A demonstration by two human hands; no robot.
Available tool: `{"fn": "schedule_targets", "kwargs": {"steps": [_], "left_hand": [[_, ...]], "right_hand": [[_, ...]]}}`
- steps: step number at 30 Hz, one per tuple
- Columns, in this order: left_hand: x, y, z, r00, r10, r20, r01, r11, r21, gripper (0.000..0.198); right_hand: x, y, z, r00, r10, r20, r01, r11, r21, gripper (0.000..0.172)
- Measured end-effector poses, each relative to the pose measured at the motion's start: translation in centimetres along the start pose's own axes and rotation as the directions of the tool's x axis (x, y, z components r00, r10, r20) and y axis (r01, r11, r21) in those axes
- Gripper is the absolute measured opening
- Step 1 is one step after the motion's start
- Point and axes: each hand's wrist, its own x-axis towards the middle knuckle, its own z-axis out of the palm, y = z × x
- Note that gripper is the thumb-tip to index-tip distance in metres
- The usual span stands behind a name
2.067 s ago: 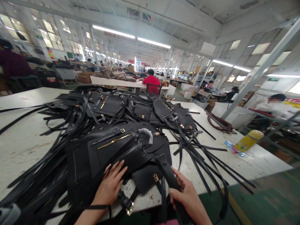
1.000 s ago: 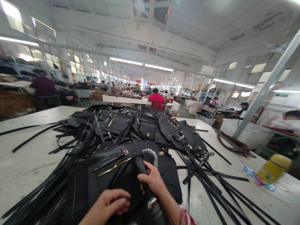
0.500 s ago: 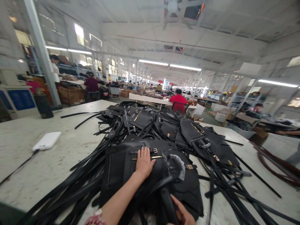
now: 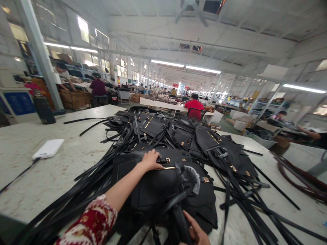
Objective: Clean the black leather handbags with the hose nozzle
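A black leather-look bag panel [image 4: 153, 190] lies in front of me on other black pieces. It carries a gold zip [image 4: 168, 168], a small gold buckle [image 4: 168, 160] and a looped handle in clear wrap [image 4: 195, 178]. My left hand [image 4: 150, 160] lies over the panel's upper part, its fingers bent and closed at the buckled strap beside the zip. Low in the view, my right hand [image 4: 196, 231] closes around a thick black handle [image 4: 181, 221]. Part of that hand is cut off by the bottom edge.
More black bag panels [image 4: 184, 134] with gold fittings lie heaped behind. Long black straps [image 4: 84, 187] trail over the pale table [image 4: 20, 143] on both sides. A white power bank [image 4: 48, 148] with a cable and a dark bottle [image 4: 43, 107] stand left. Several people work farther back.
My left hand has gone from lying flat with fingers stretched to bent fingers at the buckled strap, slightly higher on the panel. My right hand stays around the handle.
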Motion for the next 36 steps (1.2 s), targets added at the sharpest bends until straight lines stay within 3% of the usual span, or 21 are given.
{"fn": "schedule_targets", "kwargs": {"steps": [3, 8, 13, 17, 20, 23, 26, 30, 33, 36], "left_hand": [[1.1, -1.2, -1.3, 0.991, -0.028, 0.13, 0.041, 0.994, -0.097, 0.054], [2.1, -2.2, -3.5, 0.943, -0.029, 0.331, 0.151, 0.924, -0.351, 0.029], [-0.5, -5.7, -5.5, 0.892, -0.119, 0.437, 0.378, 0.726, -0.574, 0.022], [-4.7, -7.7, -3.4, 0.894, -0.165, 0.417, 0.444, 0.454, -0.773, 0.024], [-6.9, -7.9, -1.0, 0.898, -0.229, 0.376, 0.428, 0.263, -0.864, 0.018], [-8.1, -7.5, 0.5, 0.891, -0.275, 0.36, 0.406, 0.133, -0.904, 0.018], [-8.8, -7.1, 0.8, 0.888, -0.308, 0.343, 0.376, 0.056, -0.925, 0.022], [-9.6, -6.1, 0.5, 0.89, -0.321, 0.325, 0.344, 0.005, -0.939, 0.021], [-10.5, -4.9, -0.1, 0.901, -0.303, 0.309, 0.326, 0.005, -0.945, 0.021], [-11.3, -3.7, -0.9, 0.926, -0.263, 0.27, 0.29, 0.042, -0.956, 0.019]], "right_hand": [[-0.6, 0.2, 0.4, 0.999, -0.028, 0.036, 0.024, 0.995, 0.095, 0.099], [-1.4, 0.3, 0.6, 0.998, -0.061, 0.023, 0.058, 0.992, 0.113, 0.093], [-2.6, -0.1, -0.5, 0.994, -0.059, -0.094, 0.072, 0.988, 0.134, 0.092], [-3.6, -1.9, -1.3, 0.962, -0.018, -0.273, 0.038, 0.997, 0.069, 0.1], [-4.2, -4.1, -1.4, 0.92, -0.005, -0.391, 0.012, 1.0, 0.013, 0.103], [-4.7, -6.3, -0.9, 0.906, -0.025, -0.422, 0.021, 1.0, -0.015, 0.101], [-4.9, -8.3, 0.5, 0.944, -0.045, -0.327, 0.046, 0.999, -0.004, 0.094], [-4.0, -10.5, 3.8, 1.0, -0.014, -0.023, 0.015, 0.998, 0.06, 0.082], [-2.3, -11.1, 6.3, 0.98, 0.032, 0.196, -0.05, 0.995, 0.087, 0.075], [-0.3, -10.7, 7.7, 0.956, 0.035, 0.292, -0.071, 0.991, 0.113, 0.072]]}}
